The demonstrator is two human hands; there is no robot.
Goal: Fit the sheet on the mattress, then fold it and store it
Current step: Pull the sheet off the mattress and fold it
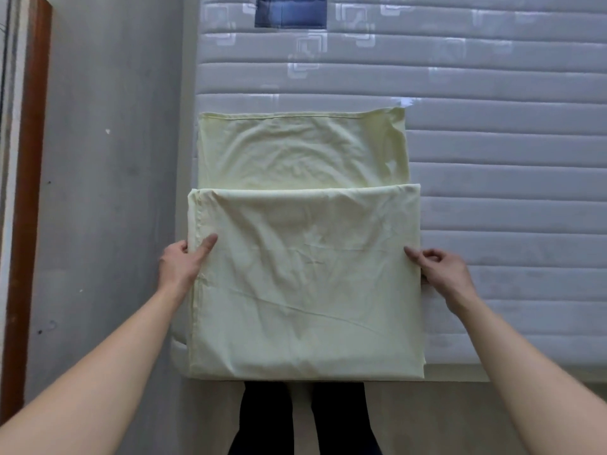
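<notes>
Sheet [305, 274], folded, pinched at both edges by left hand [182, 262] and right hand [441, 269], fingers tucked beneath.

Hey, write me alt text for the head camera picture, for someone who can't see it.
Seen from above, a person's left hand and right hand grip opposite side edges of a pale yellow sheet, partly folded on the corner of a quilted grey mattress. A grey floor lies to the left.
</notes>
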